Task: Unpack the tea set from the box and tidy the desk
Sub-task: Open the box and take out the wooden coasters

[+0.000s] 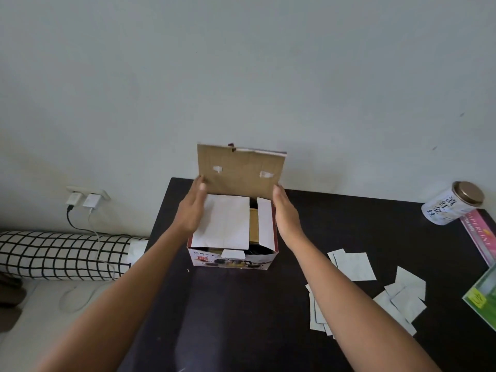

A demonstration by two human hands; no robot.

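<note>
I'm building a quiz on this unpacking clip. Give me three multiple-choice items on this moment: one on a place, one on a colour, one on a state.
1. Where does the white tin with a bronze lid lie?
A. far right of the desk
B. inside the box
C. on the pillow

2. What colour is the desk?
A. white
B. near black
C. green

3. How is the box lid?
A. taped shut
B. torn off
C. raised upright

Answers: 1 A, it lies beside the pink book. 2 B, the bare top is dark. 3 C, the left hand and right hand flank the cardboard box under its standing flap.
</note>
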